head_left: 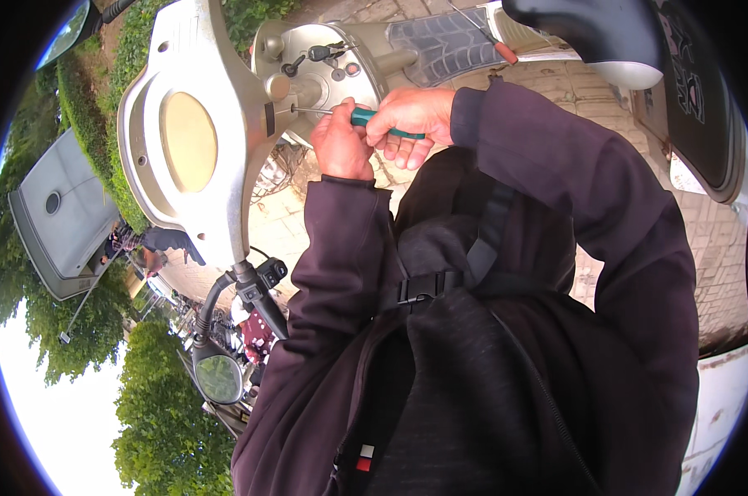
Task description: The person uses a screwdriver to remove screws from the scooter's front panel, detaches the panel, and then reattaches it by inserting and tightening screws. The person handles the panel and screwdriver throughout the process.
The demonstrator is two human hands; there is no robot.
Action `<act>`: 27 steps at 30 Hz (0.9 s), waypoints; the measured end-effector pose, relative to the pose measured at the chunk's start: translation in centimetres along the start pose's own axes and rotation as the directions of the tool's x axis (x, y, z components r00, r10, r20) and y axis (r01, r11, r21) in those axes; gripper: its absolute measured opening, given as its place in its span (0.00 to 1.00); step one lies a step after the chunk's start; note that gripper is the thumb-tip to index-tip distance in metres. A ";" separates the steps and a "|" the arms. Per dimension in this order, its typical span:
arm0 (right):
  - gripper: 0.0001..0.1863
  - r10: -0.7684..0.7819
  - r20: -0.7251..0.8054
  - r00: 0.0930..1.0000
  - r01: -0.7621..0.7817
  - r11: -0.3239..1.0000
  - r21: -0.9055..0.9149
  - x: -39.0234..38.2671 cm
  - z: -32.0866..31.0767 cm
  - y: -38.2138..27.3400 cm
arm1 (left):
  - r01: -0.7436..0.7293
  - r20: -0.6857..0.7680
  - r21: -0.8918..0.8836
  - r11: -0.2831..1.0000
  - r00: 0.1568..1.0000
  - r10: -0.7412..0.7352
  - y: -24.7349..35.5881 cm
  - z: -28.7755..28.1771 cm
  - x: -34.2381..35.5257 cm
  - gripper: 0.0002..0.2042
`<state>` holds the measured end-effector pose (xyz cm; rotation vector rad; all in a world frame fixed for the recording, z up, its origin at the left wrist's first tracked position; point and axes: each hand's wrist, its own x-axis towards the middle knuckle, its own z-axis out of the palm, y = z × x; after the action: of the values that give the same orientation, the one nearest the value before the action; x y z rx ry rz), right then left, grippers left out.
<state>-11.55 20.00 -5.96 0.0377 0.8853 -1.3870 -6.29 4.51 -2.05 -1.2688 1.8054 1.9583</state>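
A screwdriver with a green handle (362, 117) points left at a scooter's front column. Its thin metal tip meets the pale panel (281, 118) just below the handlebar cover (233, 107). My right hand (411, 120) is closed around the back of the handle. Nearer the shaft, the fingers of my left hand (341, 149) pinch the front of the same screwdriver; part of its grip is hidden. Just beyond my hands, keys (318, 53) hang by the ignition on the rounded inner panel (349, 83).
Another screwdriver with an orange-red handle (506, 53) lies by the grey ribbed foot mat (444, 48). At the right are the black seat (597, 29) and a dark panel (696, 107). A mirror (219, 379) and handgrip (262, 310) stick out at left. Paving (713, 240) lies below.
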 end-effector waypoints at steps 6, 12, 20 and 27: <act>0.09 0.025 0.220 0.975 -0.071 0.977 0.203 0.6 -0.2 -0.4 | 0.008 -0.099 0.049 0.999 0.995 -0.003 0.5 0.3 -0.1 0.13; 0.11 0.011 -0.007 1.000 -0.011 0.999 0.039 0.4 1.2 -0.9 | 0.060 -0.109 0.053 0.997 0.993 -0.054 0.2 -0.3 1.0 0.18; 0.12 -0.115 -0.233 0.966 0.061 0.972 -0.225 -0.2 2.0 -1.2 | -0.181 -0.019 -0.171 0.968 0.983 0.181 -2.0 -0.3 1.9 0.16; 0.20 -0.336 -0.312 0.889 0.085 0.789 -0.609 0.7 2.3 -0.7 | -0.241 0.128 -0.246 0.939 0.952 0.278 -3.3 -1.0 4.0 0.19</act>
<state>-11.06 18.06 -4.47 -0.2653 1.6938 -1.2785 -6.13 2.80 -7.03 -0.9301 1.7863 2.3942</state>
